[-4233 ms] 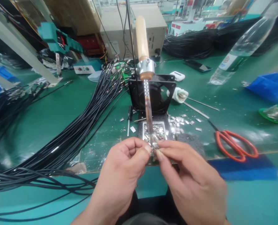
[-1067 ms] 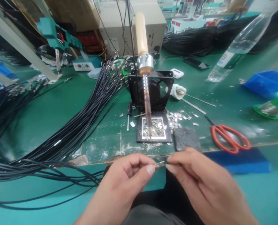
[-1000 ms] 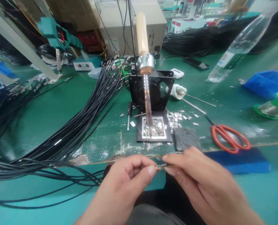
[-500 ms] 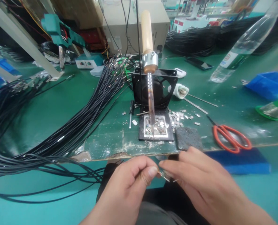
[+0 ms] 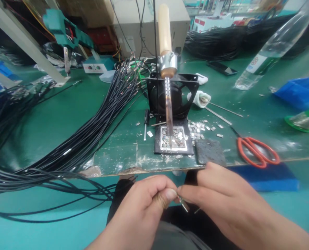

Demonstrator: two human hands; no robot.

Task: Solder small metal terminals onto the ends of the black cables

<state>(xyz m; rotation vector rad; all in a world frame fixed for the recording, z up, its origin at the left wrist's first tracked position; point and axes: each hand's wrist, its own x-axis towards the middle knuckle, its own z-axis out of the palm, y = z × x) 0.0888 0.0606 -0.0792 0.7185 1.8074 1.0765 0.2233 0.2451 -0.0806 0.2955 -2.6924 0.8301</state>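
My left hand is closed in a pinch, thumb against forefinger. From the pinch sticks out a small cable end with thin coloured wires and a shiny tip. My right hand is curled close against it, its forefinger touching the left fingertips. A thin pale tip shows beneath the right fingers; what it belongs to is hidden. Both hands are just in front of the table edge, above my lap. Beyond them a wooden-handled soldering iron points down at a framed tray of small metal pieces.
Black cables lie bundled on the left, hanging over the edge. A fan stands behind the iron. To the right are a dark sponge, red-handled scissors, a solder spool, a blue bin and a plastic bottle.
The cable end now points more steeply down between the hands. My right hand has shifted slightly, its fingers staying close to the left ones. The view has moved a little.
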